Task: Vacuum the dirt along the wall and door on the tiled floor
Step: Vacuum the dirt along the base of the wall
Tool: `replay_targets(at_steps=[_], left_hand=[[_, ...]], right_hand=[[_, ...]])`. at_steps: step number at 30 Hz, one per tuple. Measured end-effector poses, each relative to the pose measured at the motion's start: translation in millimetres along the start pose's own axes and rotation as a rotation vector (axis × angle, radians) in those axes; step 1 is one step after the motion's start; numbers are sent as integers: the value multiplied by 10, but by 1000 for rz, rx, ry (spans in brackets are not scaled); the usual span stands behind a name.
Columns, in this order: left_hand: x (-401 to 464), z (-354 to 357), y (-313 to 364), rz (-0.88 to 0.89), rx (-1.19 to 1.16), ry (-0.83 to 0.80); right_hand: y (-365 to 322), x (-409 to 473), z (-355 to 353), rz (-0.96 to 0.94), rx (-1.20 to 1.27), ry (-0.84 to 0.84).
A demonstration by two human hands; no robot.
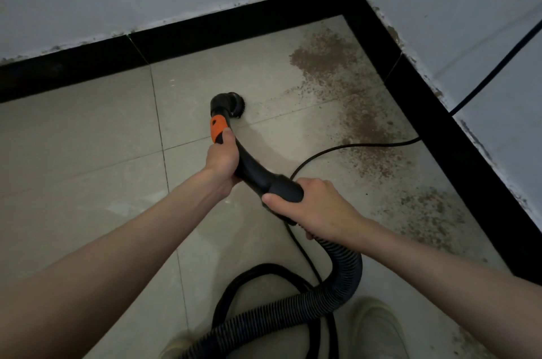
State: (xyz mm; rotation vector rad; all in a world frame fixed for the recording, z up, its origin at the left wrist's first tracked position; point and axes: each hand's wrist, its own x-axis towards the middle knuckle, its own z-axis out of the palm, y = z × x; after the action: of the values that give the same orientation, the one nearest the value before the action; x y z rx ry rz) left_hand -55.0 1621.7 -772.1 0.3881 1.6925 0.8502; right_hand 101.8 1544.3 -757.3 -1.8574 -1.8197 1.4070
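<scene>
Pointing away toward wall | vacuum wand (249, 165) | both hands gripping | brush head (231, 103) on tile

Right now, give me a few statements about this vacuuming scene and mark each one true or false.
1. The left hand grips the curved black vacuum handle tube just below its orange collar. True.
2. The round black brush nozzle sits on the thick brown dirt patch. False: it rests on cleaner tile, left of that dirt.
3. The right hand hangs free. False: it holds the tube where the ribbed black hose joins.
4. A thin black power cord crosses the dirt. True.
</scene>
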Motion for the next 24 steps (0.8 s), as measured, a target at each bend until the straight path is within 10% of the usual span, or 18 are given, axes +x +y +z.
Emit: replay_targets(at_steps=[24], left_hand=[[-55, 140, -90, 30, 33, -39]], right_hand=[[136, -164, -42, 53, -29, 58]])
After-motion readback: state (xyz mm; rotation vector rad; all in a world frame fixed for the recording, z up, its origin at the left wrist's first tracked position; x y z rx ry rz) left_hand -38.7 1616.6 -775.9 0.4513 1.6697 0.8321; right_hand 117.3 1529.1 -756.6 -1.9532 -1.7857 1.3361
